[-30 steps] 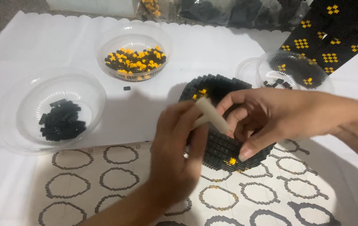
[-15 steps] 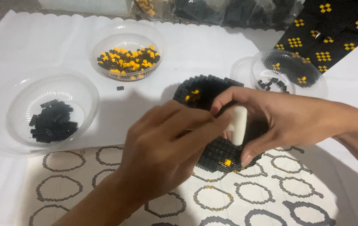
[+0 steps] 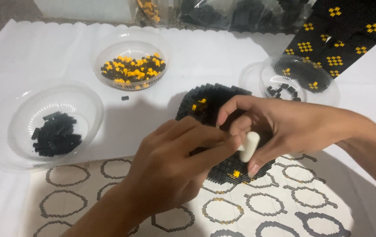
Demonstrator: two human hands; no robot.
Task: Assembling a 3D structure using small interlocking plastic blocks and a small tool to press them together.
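**Desk:** Where did the white stick [image 3: 249, 146] sit against the 2 hands?

**Photographer:** It stood nearly upright between them. The left hand [image 3: 170, 169] reached in from below, its fingers pressed together and pinching the stick's lower end. The right hand [image 3: 280, 127] arched over from the right, thumb and fingers loosely curved around the stick. Whether the right fingers actually gripped it could not be told.

**Desk:** And what lay under the hands?

**Photographer:** A round black bead panel [image 3: 214, 103] with small yellow patches lay flat on the white tablecloth [image 3: 56, 52], directly beneath both hands. The right thumb tip touched its lower edge, just beside a yellow patch. The panel's near edge overlapped a pattern sheet [image 3: 284, 206] printed with ring outlines.

**Desk:** What else surrounded them?

**Photographer:** 3 clear plastic bowls. A bowl of black beads [image 3: 56, 134] sat to the left, well apart from the hands. A bowl of mixed yellow and black beads [image 3: 131, 69] stood farther back. A nearly empty bowl [image 3: 300, 79] stood behind the right hand, and finished black strips with yellow diamonds [image 3: 337, 39] lay at the far right.
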